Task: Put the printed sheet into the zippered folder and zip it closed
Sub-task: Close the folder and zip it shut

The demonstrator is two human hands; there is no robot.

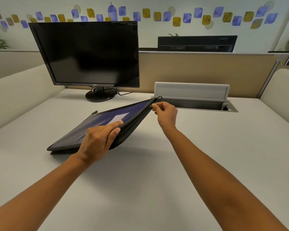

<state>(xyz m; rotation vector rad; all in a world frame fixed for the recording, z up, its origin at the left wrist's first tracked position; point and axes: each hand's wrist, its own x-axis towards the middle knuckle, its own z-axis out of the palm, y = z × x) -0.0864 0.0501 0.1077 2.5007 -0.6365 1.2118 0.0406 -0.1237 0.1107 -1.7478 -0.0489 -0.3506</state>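
Note:
A dark zippered folder (97,125) with a blue-purple front and a small white label lies on the white desk, its right edge lifted off the surface. My left hand (98,140) grips that lifted edge near its middle, fingers on top and thumb on the side. My right hand (165,114) pinches the zipper pull (151,106) at the folder's far right corner. A second black pull (94,112) sticks out at the far left corner. The printed sheet is not in sight.
A black monitor (90,54) on a round stand sits at the back left, with a cable trailing right. Behind my right hand an open cable hatch (192,94) is set into the desk (140,180). Beige partition walls enclose the desk.

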